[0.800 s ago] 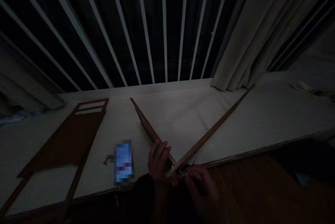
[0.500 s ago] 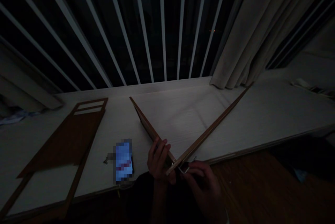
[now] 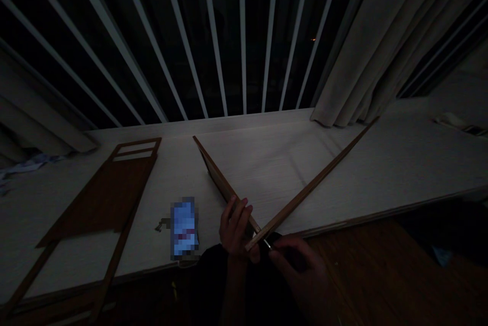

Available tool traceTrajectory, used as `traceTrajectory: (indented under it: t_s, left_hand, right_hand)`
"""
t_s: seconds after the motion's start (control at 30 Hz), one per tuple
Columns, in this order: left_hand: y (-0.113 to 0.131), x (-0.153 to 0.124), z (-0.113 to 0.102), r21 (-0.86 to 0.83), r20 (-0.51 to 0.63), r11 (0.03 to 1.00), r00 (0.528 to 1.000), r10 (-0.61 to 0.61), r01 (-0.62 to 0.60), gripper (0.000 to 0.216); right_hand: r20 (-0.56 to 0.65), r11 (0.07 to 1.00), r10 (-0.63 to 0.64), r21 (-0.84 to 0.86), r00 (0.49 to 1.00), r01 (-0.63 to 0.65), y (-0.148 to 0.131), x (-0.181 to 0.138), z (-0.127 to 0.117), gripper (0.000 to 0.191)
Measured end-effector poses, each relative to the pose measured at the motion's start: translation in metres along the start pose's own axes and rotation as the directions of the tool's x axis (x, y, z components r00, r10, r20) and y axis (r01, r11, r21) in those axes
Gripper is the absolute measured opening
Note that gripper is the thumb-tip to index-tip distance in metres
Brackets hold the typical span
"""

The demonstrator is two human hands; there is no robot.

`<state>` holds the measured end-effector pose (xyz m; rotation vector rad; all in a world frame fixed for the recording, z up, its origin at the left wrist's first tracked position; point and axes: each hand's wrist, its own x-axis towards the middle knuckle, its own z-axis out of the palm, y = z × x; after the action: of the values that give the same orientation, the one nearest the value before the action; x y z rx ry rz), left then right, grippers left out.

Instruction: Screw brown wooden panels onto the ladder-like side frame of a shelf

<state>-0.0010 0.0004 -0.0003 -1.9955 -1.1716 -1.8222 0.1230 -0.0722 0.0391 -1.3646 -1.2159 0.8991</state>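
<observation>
Two thin wooden strips meet in a V at the near edge of a pale surface. My left hand is wrapped round the shorter strip just behind the joint. The longer strip runs up to the right toward the curtain. My right hand sits just below the joint, its fingers pinched on a small metal piece that I cannot make out in the dim light.
A brown wooden frame panel lies at the left of the pale surface. A blurred blue packet lies beside my left hand. White railing bars stand behind, a curtain hangs at right, wooden floor below.
The view has shifted slightly. My right hand has turned the small metal piece at the joint, which now shows less. My left hand keeps its hold on the shorter strip.
</observation>
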Motion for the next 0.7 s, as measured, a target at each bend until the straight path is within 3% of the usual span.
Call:
traceTrajectory:
  t_s: [0.13,0.27,0.43,0.7]
  left_hand:
    - [-0.001,0.000,-0.002,-0.016,0.017,1.000,1.000,0.013,-0.013,0.061]
    - [-0.002,0.000,-0.003,0.023,0.057,1.000,0.998,0.004,-0.005,0.066]
    - [-0.004,-0.002,0.000,0.053,0.032,0.998,0.999,-0.029,0.027,0.068]
    - [-0.001,-0.004,0.002,0.019,0.003,0.998,0.998,-0.063,0.063,0.068]
  right_hand:
    - [0.008,0.978,0.146,0.150,0.989,-0.146,0.000,-0.004,0.009,0.012]
    - [-0.001,0.969,0.131,0.212,0.991,-0.128,0.004,-0.009,0.017,0.011]
    - [0.101,0.980,0.102,0.161,0.990,-0.118,0.007,-0.011,0.015,0.008]
    - [0.153,0.972,-0.208,-0.074,0.966,0.221,-0.002,-0.007,0.003,0.015]
